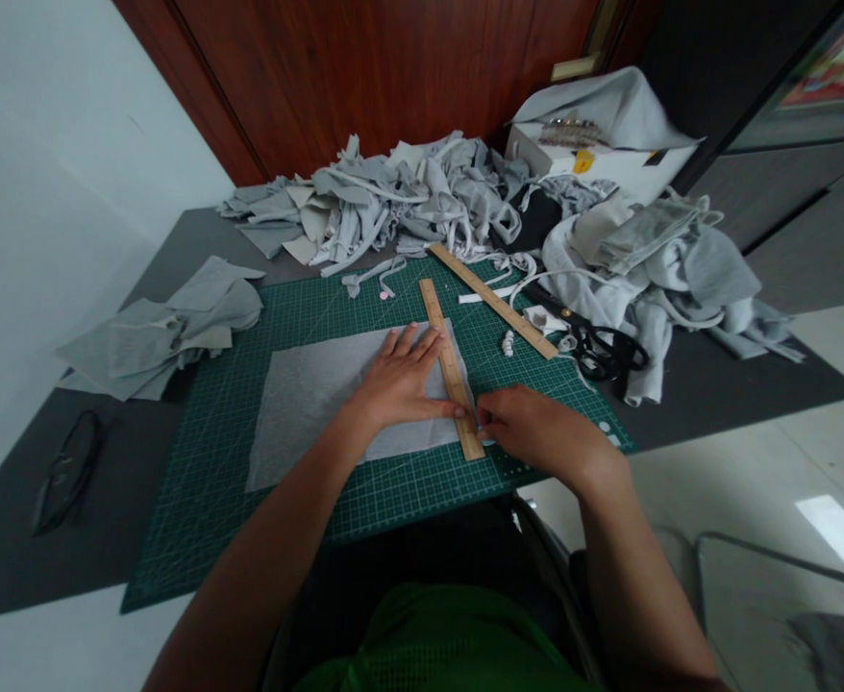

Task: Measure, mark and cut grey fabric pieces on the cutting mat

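Note:
A piece of light grey fabric (313, 384) lies flat on a green cutting mat (393, 500). Across its right edge rests a wooden ruler (453, 375), slanting from upper left to lower right. My left hand (402, 380) is spread flat on the fabric, with thumb and fingertips pressing on the ruler. Just right of the ruler's lower part, my right hand (527, 423) is closed in a pinch near the fabric's edge. A small pale bit shows under its fingers, too hidden to name.
A second wooden ruler (494, 300) and black-handled scissors (602, 351) lie to the right. Heaps of grey fabric scraps (422, 192) line the back; more cloth (653, 259) is at right and fabric pieces (169, 332) at left. Glasses (67, 471) lie far left; a white box (602, 159) stands behind.

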Demonstrator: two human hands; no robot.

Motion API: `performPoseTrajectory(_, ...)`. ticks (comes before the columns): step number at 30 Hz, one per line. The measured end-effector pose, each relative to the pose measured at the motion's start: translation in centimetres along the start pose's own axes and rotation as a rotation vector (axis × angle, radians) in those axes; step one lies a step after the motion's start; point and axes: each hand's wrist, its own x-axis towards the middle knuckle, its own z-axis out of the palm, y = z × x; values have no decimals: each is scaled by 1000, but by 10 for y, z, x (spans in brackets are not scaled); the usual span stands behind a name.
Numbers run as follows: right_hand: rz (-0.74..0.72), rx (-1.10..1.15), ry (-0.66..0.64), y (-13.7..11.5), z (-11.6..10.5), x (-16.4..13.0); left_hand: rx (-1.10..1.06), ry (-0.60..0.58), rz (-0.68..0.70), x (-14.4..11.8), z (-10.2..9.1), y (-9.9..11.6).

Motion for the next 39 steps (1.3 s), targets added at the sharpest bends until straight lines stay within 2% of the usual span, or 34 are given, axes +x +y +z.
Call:
performPoseTrajectory(4,7,13,-14,3,-3,-2,1,-14,2,0,0,-1)
performPoseTrajectory(10,17,11,54,6,-2,2,9,-17,3,1,-1,0)
performPoseTrajectory(17,-25,-22,40,-3,-1,2,18,-9,11,1,0,-1)
performPoseTrajectory(25,-40,-35,28,2,1,4,11,-16,13,1,-1,0)
performPoseTrajectory(39,23,-57,25,2,-1,3,24,-1,27,0,-1,0)
